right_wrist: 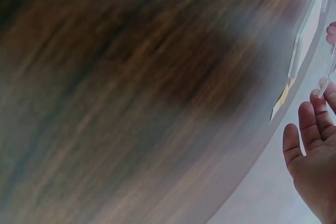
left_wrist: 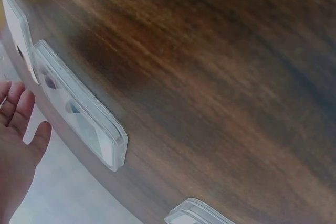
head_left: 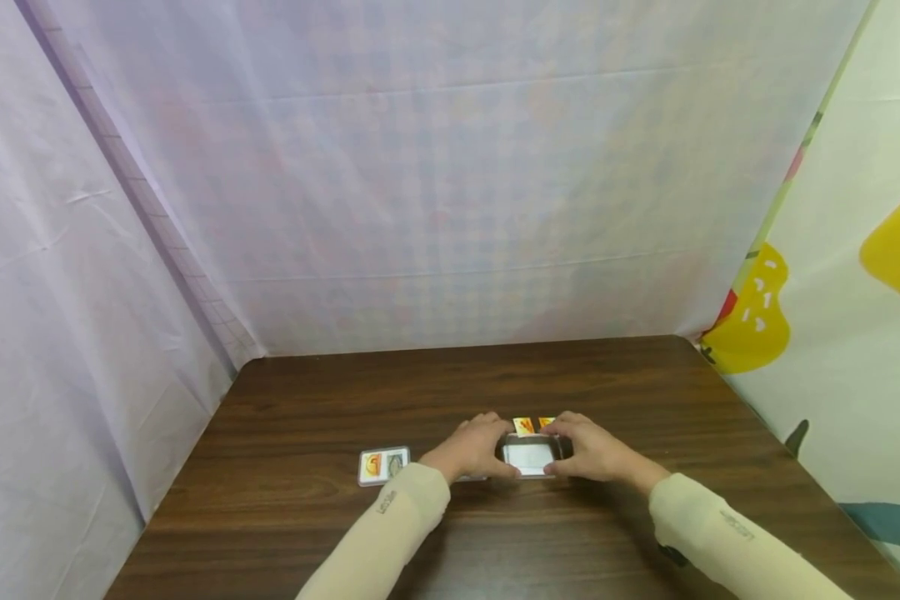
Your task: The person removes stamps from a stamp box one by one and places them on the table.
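Observation:
Both hands meet over the middle of the table. My left hand [head_left: 474,448] and right hand [head_left: 589,450] grip opposite sides of a clear plastic cover [right_wrist: 329,72], thumbs on the near side. Beneath the cover a flat clear case with a white inside [head_left: 531,457] lies on the wood. Just beyond it are two small picture cards [head_left: 523,427] in yellow and red. In the left wrist view my left hand's fingers show at the edge, and its hold is out of sight there.
A closed clear case with two pictures [head_left: 384,466] lies to the left. Another case [left_wrist: 79,106] is mostly hidden by the left wrist in the head view. The brown table [head_left: 307,400] ends at a hanging white cloth [head_left: 435,208] behind and patterned cloth on the right.

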Motion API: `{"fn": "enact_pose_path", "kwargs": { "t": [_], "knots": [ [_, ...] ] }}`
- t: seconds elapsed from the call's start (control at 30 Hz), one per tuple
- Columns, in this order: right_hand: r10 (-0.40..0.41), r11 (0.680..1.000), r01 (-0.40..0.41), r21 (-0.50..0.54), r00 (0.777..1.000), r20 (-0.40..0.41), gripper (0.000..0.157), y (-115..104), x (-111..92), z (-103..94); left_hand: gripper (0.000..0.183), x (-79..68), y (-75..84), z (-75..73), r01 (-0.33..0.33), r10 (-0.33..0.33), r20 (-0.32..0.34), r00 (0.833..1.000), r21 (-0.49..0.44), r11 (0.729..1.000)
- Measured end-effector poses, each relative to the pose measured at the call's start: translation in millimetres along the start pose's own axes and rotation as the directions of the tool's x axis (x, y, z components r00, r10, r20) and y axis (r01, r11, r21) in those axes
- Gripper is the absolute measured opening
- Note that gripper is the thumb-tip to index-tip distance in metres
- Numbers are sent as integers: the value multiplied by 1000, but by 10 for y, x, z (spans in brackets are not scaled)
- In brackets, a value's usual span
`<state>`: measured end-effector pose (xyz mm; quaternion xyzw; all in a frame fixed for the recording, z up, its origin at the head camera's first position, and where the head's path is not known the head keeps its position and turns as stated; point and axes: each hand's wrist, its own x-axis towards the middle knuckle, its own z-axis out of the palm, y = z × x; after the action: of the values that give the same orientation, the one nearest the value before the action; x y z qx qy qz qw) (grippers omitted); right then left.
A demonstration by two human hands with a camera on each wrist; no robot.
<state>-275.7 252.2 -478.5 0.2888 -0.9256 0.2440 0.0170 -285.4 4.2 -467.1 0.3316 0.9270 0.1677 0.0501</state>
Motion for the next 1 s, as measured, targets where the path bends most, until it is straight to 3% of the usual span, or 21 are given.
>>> {"fn": "enact_pose_path", "kwargs": {
  "t": [0.43, 1.0],
  "knots": [
    [35, 999, -36, 14, 997, 67, 59, 3, 25, 58, 54, 9, -27, 38, -2, 2, -8, 1000, 46, 999],
    [45, 999, -43, -29, 995, 92, 59, 69, 14, 114, 51, 22, -30, 94, 12, -13, 7, 1000, 91, 996]
  ]
}}
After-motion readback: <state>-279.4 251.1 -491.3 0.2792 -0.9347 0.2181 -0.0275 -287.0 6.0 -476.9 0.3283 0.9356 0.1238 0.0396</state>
